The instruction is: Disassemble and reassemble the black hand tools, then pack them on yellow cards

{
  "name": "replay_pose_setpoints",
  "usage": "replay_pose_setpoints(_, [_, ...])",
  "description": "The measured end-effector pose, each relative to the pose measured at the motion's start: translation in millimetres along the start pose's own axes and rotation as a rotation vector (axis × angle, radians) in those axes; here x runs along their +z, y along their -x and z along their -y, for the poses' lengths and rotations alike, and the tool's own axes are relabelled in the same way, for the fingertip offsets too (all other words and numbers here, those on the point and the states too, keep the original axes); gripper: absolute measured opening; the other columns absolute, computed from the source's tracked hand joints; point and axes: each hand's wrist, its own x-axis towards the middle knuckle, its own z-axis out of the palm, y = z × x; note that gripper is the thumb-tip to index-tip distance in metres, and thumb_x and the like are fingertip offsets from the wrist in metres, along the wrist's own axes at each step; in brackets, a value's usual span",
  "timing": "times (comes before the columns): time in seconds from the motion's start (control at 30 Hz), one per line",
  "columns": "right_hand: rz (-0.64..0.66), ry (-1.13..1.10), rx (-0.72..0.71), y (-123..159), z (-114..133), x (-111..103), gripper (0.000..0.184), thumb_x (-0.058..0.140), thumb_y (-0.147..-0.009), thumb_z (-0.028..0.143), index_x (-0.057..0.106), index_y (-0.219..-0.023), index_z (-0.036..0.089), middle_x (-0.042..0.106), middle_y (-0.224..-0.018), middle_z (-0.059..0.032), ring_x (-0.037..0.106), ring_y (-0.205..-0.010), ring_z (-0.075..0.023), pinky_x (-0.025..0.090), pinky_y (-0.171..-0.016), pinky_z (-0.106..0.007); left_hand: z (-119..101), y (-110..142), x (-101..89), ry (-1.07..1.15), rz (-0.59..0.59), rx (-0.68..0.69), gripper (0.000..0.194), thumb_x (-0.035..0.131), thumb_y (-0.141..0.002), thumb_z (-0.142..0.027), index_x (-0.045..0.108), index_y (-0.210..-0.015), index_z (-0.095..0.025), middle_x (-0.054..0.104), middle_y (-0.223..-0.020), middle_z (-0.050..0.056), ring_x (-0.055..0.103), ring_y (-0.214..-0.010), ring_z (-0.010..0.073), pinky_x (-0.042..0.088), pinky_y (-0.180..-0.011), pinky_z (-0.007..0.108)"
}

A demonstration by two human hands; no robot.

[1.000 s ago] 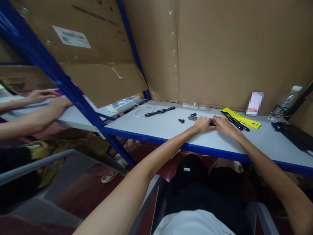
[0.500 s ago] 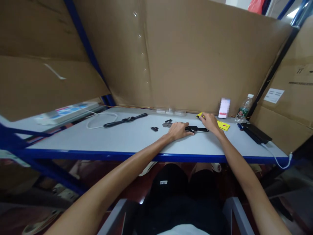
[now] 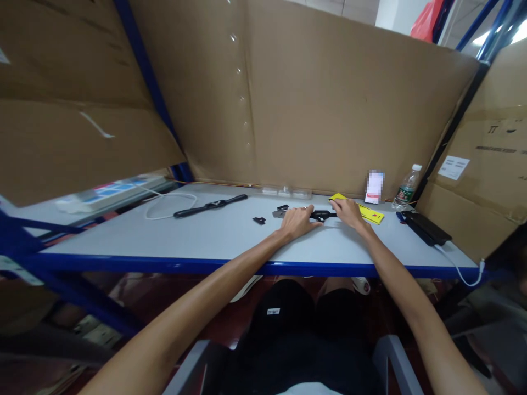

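We log one long black piece, broad and uneven with a small pale glint by the left hand, thinning to a narrow strip toward the right hand. We find it stretched sideways, nearly level, both ends hidden by fingers; whether it touches the desk, we cannot tell.

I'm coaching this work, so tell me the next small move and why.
Probably secure the right end of the black piece with the right hand: the left hand grips its left part, while the right hand sits at the other end, its hold too unclear to tell.
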Motion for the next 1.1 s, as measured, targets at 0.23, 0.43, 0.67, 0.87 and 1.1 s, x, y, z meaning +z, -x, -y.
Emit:
replay_pose_setpoints(0.23, [0.087,0.082,0.058,0.5,6.1,16.1,0.073,0.024,-0.106,0.060,0.079,-0.083,0.018,0.078,-0.093,-0.0188,0.072,-0.090,-0.0269,0.043,-0.076,-0.031,1.6,-2.6,3.5,-0.007,0.050,-0.041,0.066,0.055,-0.087,-0.075,0.066,-0.120,-0.020,0.076,-0.107,0.019,0.070,-0.105,0.0366,0.044,-0.083,0.037])
replay_pose_setpoints(0.43, [0.080,0.122,0.105,0.1,8.0,23.7,0.074,0.022,-0.105,0.059,0.080,-0.087,0.017,0.078,-0.091,-0.0206,0.073,-0.093,-0.0283,0.047,-0.080,-0.033,0.5,-3.0,3.1,-0.004,0.081,-0.011,0.068,0.055,-0.085,-0.078,0.071,-0.114,-0.019,0.077,-0.101,0.018,0.072,-0.101,0.0356,0.046,-0.082,0.036])
replay_pose_setpoints(0.67, [0.056,0.152,0.078,-0.1,7.3,22.3,0.073,0.022,-0.106,0.058,0.080,-0.085,0.018,0.078,-0.093,-0.0206,0.073,-0.090,-0.0290,0.047,-0.079,-0.034,2.4,-3.9,7.1,-0.046,0.066,0.010,0.071,0.050,-0.088,-0.078,0.075,-0.109,-0.016,0.076,-0.101,0.021,0.072,-0.101,0.0361,0.048,-0.082,0.038])
replay_pose_setpoints(0.87, [0.047,0.134,0.082,-0.4,6.3,20.1,0.072,0.024,-0.106,0.057,0.081,-0.087,0.017,0.078,-0.093,-0.0213,0.073,-0.091,-0.0298,0.046,-0.079,-0.034,-0.1,-2.5,2.9,-0.083,0.086,0.026,0.073,0.044,-0.092,-0.076,0.074,-0.115,-0.014,0.076,-0.104,0.022,0.071,-0.103,0.0364,0.047,-0.084,0.039])
replay_pose_setpoints(1.1, [0.030,0.150,0.091,0.4,5.3,20.1,0.073,0.024,-0.106,0.058,0.082,-0.092,0.016,0.078,-0.096,-0.0192,0.073,-0.093,-0.0266,0.044,-0.078,-0.030,-2.2,-0.8,0.2,-0.096,0.086,0.027,0.074,0.043,-0.093,-0.077,0.074,-0.116,-0.014,0.075,-0.104,0.021,0.071,-0.102,0.0350,0.046,-0.085,0.037])
